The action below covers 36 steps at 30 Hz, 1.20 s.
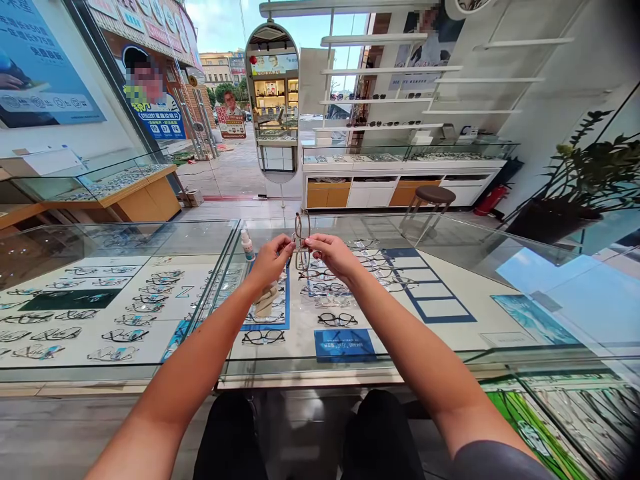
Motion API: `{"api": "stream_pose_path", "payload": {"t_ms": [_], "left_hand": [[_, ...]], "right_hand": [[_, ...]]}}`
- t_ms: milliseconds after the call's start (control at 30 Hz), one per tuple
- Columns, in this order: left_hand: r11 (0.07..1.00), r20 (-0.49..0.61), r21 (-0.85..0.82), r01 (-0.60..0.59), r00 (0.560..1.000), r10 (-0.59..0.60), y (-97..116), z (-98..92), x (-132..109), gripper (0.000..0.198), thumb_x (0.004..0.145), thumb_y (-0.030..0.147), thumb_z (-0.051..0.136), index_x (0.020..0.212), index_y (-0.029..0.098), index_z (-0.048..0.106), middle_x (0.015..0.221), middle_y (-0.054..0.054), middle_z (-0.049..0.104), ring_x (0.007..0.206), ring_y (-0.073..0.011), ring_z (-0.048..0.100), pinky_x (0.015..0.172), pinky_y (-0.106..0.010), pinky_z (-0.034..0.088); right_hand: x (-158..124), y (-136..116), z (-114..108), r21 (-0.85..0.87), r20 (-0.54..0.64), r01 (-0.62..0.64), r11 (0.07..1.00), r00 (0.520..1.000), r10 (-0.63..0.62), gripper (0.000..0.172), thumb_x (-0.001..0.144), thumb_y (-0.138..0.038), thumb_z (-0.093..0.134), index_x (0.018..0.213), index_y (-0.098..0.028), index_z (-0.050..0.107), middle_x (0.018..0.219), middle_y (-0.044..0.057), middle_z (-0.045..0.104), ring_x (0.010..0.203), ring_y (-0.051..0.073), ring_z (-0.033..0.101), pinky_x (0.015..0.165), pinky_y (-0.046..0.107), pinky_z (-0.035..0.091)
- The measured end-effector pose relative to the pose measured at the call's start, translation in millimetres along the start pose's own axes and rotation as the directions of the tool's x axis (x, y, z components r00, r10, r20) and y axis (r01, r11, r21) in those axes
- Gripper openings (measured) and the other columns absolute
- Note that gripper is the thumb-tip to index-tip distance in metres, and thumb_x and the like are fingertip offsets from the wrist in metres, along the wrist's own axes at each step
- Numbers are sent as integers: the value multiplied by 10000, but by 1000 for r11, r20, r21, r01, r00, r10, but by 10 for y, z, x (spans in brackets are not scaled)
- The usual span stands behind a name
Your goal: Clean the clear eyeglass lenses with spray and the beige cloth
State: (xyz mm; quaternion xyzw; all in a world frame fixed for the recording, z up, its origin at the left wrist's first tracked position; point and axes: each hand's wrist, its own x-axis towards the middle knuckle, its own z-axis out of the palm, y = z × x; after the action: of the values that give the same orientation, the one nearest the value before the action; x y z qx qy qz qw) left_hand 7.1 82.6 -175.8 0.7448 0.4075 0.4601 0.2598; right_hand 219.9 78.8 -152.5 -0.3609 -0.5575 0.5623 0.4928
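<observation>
An oval mirror (271,110) is at the top centre of the frame, with lit shelves (270,90) showing in its reflection. Right of it, white shelves (390,70) carry rows of sunglasses (395,123) above a long low cabinet (370,194) with white and orange-brown fronts. A round brown stool (435,195) stands right of centre; farther right is a red fire extinguisher (493,199), then a leafy plant (600,170) in a dark pot (550,225). A blue poster (45,60) fills the upper left corner. The cut-off round white object (470,7) at the top edge may be a clock.
</observation>
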Motion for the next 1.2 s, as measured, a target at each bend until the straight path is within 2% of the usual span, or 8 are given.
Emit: {"api": "stream_pose_path", "payload": {"t_ms": [167, 300, 533, 633, 700, 800, 933, 1200], "left_hand": [[955, -196, 292, -50, 974, 111, 8, -74, -1, 258, 1119, 397, 564, 943, 227, 645, 891, -51, 684, 813, -211, 579, 762, -326, 383], [869, -324, 495, 4, 929, 180, -49, -138, -10, 205, 1130, 330, 568, 1044, 227, 723, 1051, -104, 749, 880, -243, 644, 737, -335, 371], [811, -368, 584, 32, 901, 229, -78, -151, -3, 175, 1111, 324, 662, 1223, 224, 752, 1089, -90, 766, 875, -245, 687, 727, -350, 425], [798, -392, 601, -45, 853, 343, -66, -126, -1, 159, 1096, 269, 664, 1229, 209, 727, 1080, -100, 753, 924, -256, 695, 792, -366, 479], [770, -349, 618, -159, 822, 450, -49, -98, -6, 139, 1101, 257, 644, 1198, 210, 731, 1037, -95, 735, 945, -257, 694, 852, -381, 509], [691, -181, 637, -342, 805, 564, -18, -30, -24, 179, 1114, 304, 650, 1224, 233, 773, 1018, -82, 722, 957, -250, 682, 875, -387, 512], [639, -27, 638, -429, 817, 576, -2, 62, -51, 200, 1110, 373, 695, 1223, 262, 818, 1023, -73, 712, 927, -234, 646, 843, -372, 490], [663, -68, 621, -418, 814, 577, -10, 57, -56, 214, 1116, 395, 702, 1107, 241, 851, 936, -61, 711, 893, -229, 648, 807, -376, 447]], "right_hand": [[-19, -131, -172, -12, 115, -39, 999, 993, 40, 508, 609, -620, 1020, 781, -204, 785, 918, 64, 782, 852, 179, 598, 749, 325, 394], [-40, -199, -352, -85, 201, -87, 993, 974, 102, 474, 641, -585, 1033, 765, -193, 798, 863, 57, 778, 813, 172, 586, 757, 332, 400], [-9, -173, -415, 66, 136, -104, 992, 986, 95, 459, 614, -559, 1080, 766, -210, 821, 944, 71, 837, 873, 176, 657, 728, 307, 440], [-6, -151, -386, 138, 123, -115, 984, 987, 99, 463, 632, -565, 1088, 813, -233, 821, 1092, 76, 883, 922, 183, 701, 776, 311, 497], [-13, -140, -367, 181, 136, -117, 976, 986, 93, 456, 659, -560, 1087, 817, -242, 801, 1171, 72, 891, 929, 181, 720, 836, 328, 534], [-31, -121, -334, 228, 162, -127, 965, 983, 91, 458, 675, -555, 1088, 809, -245, 779, 1216, 79, 892, 956, 195, 753, 912, 353, 569], [-45, -93, -291, 253, 184, -145, 957, 978, 99, 457, 686, -568, 1081, 867, -251, 806, 1286, 91, 881, 1072, 237, 788, 981, 381, 593], [-51, -113, -289, 322, 169, -88, 943, 985, 34, 316, 791, -499, 1020, 899, -273, 826, 1313, 51, 872, 1165, 240, 779, 1068, 416, 616]]}}
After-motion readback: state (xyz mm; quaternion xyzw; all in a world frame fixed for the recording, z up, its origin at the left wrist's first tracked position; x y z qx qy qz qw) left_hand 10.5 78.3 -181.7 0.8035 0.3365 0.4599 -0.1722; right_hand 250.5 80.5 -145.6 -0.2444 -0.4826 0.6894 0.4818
